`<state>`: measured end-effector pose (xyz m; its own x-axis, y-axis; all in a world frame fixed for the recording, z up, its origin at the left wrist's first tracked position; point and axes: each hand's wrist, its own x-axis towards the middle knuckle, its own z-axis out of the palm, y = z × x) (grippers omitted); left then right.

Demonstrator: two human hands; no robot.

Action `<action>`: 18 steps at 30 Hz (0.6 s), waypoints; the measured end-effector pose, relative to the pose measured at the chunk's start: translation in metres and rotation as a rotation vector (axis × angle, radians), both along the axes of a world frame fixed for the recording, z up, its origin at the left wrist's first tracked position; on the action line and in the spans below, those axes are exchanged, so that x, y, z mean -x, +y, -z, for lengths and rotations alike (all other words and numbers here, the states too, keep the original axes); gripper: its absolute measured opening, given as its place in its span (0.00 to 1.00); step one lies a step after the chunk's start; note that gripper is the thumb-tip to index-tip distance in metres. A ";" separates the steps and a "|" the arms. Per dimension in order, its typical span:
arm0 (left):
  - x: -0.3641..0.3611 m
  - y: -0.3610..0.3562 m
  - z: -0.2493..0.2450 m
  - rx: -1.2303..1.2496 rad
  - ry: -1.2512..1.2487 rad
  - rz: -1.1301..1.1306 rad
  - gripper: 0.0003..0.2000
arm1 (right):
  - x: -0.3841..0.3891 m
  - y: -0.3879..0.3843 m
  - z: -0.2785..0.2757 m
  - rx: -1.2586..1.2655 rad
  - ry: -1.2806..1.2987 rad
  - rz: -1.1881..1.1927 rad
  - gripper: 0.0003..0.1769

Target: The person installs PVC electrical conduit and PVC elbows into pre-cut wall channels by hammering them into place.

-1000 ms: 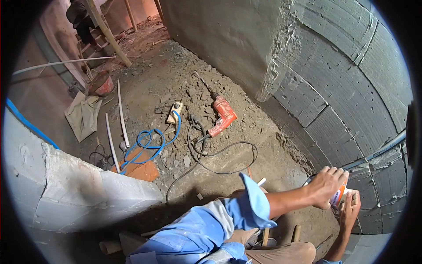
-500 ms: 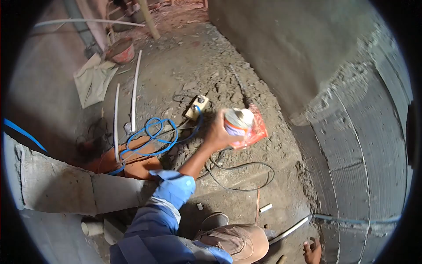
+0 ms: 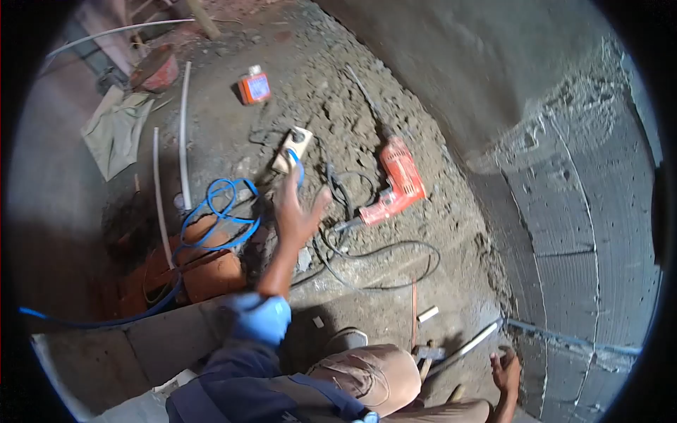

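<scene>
My left hand is empty, its fingers spread, over the rubble just below a pale power strip. An orange bottle with a white cap and a purple-white label is beyond it, with a dark shadow at its side; whether it touches the ground I cannot tell. To the right of that hand lies a red power drill with a long bit. Low at the right, my right hand has loosely bent fingers, held apart, with nothing seen in them.
Blue cable loops near orange hollow bricks. Two pale pipes and a cloth lie left, near a red bucket. A low block wall stands left; a grey wall rises right. A hammer is by my knee.
My left hand has let go of the orange bottle and moved left and down. The bottle is now farther up and left, and the drill shows in full. My right hand has risen slightly.
</scene>
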<state>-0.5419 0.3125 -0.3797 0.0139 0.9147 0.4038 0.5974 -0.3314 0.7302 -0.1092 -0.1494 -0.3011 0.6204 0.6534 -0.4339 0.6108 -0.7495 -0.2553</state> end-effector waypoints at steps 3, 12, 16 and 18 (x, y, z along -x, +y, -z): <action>-0.018 -0.107 0.045 0.139 0.252 0.084 0.40 | 0.015 0.014 -0.009 -0.021 0.070 0.056 0.23; -0.010 -0.155 0.090 0.510 0.042 0.077 0.29 | 0.019 0.015 -0.010 -0.038 0.123 0.054 0.22; -0.054 -0.127 -0.001 0.934 -0.358 0.230 0.28 | 0.025 0.015 -0.014 -0.019 0.160 0.011 0.21; -0.061 -0.118 -0.043 0.657 0.484 0.636 0.32 | 0.023 0.001 -0.013 -0.034 0.188 0.025 0.21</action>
